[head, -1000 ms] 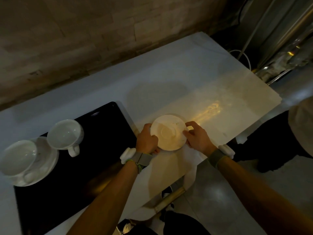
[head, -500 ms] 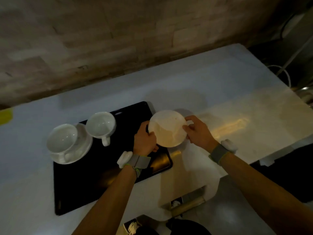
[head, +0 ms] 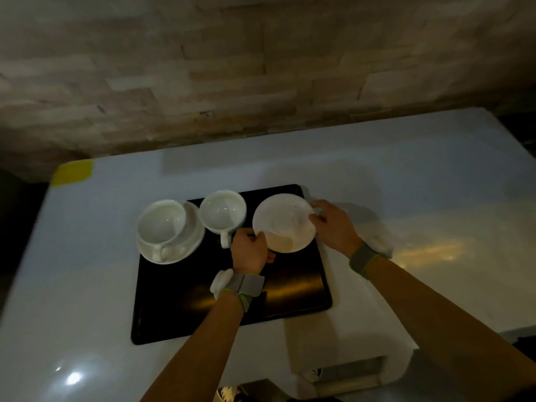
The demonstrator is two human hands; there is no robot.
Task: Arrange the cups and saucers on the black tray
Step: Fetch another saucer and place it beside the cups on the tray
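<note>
At the far left of the black tray (head: 179, 309) a cup (head: 161, 223) sits on its saucer (head: 190, 242), handle toward the person. Just to its right a second cup (head: 222, 212) stands directly on the tray with no saucer under it, its handle also pointing toward the person and ending just beside the left hand (head: 249, 248).

That hand grips the near-left rim of the loose saucer (head: 285, 223), fingers curled over the edge. The saucer lies over the tray's far-right corner, roughly level; whether it already touches the tray or is held a little above it cannot be told in this dim light. The right hand (head: 333, 227) clasps the saucer's right rim, fingertips on top.

The relation that matters: the bare cup is immediately left of the saucer, their rims almost touching, so the pairing is a short sideways move. The left hand is clearly the nearer one to that cup and its handle; the right hand is on the far side of the saucer from it.

My judgement is that the saucer should be set down flat first, then the left hand freed to lift the cup by its handle across onto it.
</note>
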